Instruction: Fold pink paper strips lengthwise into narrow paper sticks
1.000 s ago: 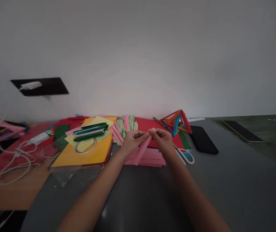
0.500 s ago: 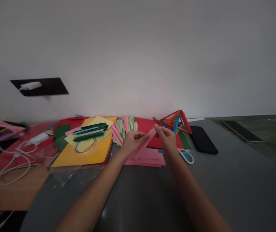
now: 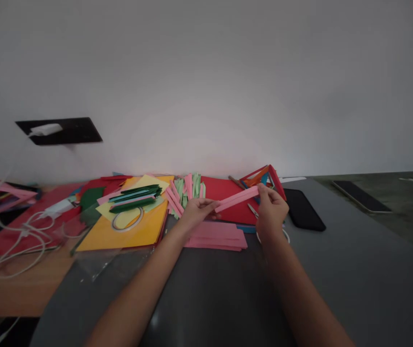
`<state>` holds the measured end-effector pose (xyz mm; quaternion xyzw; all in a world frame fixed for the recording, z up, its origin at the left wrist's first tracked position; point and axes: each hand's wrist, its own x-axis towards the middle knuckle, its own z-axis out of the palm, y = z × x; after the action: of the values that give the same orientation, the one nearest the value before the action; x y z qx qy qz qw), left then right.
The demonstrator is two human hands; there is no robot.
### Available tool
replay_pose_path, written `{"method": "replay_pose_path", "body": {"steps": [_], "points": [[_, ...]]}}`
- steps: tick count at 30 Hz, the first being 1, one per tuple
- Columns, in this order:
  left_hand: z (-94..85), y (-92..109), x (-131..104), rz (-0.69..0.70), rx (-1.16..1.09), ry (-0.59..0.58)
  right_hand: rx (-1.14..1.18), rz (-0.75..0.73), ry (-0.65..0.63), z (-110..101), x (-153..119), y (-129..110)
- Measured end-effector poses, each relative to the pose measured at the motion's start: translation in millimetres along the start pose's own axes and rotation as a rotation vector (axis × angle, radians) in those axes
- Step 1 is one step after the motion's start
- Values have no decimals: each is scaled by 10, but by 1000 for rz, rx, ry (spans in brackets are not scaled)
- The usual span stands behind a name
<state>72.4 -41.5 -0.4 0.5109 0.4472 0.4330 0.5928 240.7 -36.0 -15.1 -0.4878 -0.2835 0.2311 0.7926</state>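
Observation:
A folded pink paper strip is stretched between my two hands above the table, with a crease line along its length. My left hand pinches its left end, and my right hand grips the right end, held a little higher. Below the strip lies a stack of pink paper pieces. Behind it is a red paper sheet. White-handled scissors lie partly hidden beneath my right hand. Pink and green folded strips are heaped behind my left hand.
Yellow paper at left carries dark green strips and a tape roll. A black phone and a paper-strip frame are at right. White cables tangle at far left. A second phone lies farther right.
My right hand has moved right, away from my left. The pink strip, steeply tilted and bunched between the hands before, is now drawn out nearly level, covering part of the scissors.

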Motion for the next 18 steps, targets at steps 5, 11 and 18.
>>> {"method": "replay_pose_path", "body": {"steps": [5,11,18], "points": [[-11,3,17,58,-91,92,-313,-297,-1,-19,-42,-59],[-3,16,29,120,-73,67,-638,-695,-582,92,-236,-182],[5,63,2,139,-98,91,-785,-777,-696,134,-399,-202]]}}
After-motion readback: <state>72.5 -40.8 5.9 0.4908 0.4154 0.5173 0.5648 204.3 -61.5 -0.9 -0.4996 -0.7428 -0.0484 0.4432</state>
